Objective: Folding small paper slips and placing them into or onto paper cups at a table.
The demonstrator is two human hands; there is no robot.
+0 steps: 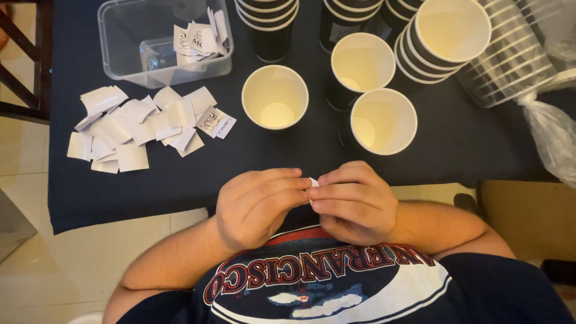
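My left hand (259,204) and my right hand (354,201) meet fingertip to fingertip near the table's front edge, close to my chest. Both pinch a small white paper piece (313,182), of which only a corner shows between the fingers. Just beyond my hands stand three open paper cups, dark outside and cream inside: one (275,97) at the centre and two (363,62) (383,122) to its right. A pile of white paper slips (141,126) lies on the dark tablecloth to the left.
A clear plastic container (123,45) at the back left holds more printed slips. Stacks of dark cups (451,33) stand along the back. A sleeve of clear plastic cups (513,57) and a plastic bag (555,135) lie at the right. Tiled floor shows at the left.
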